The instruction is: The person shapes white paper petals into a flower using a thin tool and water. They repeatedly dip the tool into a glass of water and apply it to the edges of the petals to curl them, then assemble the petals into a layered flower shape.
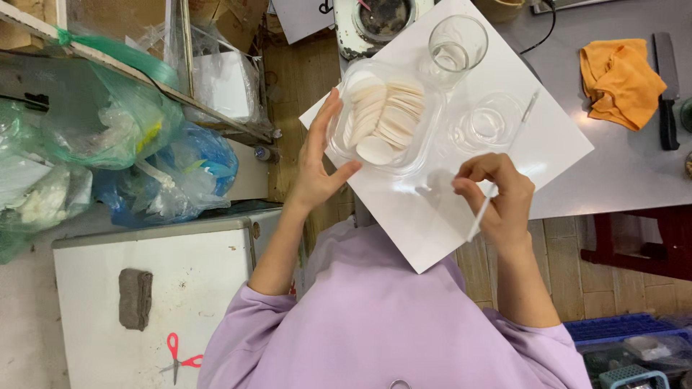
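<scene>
A clear plastic container [425, 155] full of several white round discs [382, 115] sits on a white sheet [425, 223] on the grey table. My left hand [317, 162] touches the container's left side, fingers spread along its rim and thumb at its near corner. My right hand [501, 194] pinches a thin white-handled tool [479, 216], whose clear tip [530, 108] lies across the sheet. An upright clear glass [455, 45] stands beyond the container. A small clear round dish [489, 124] lies to the container's right.
An orange cloth [621, 83] and a black-handled knife [667, 94] lie on the grey table [627, 173] at right. Plastic bags [115, 130] pile up at left. A white cabinet top [155, 302] carries red scissors [178, 356] and a grey clay block [135, 299].
</scene>
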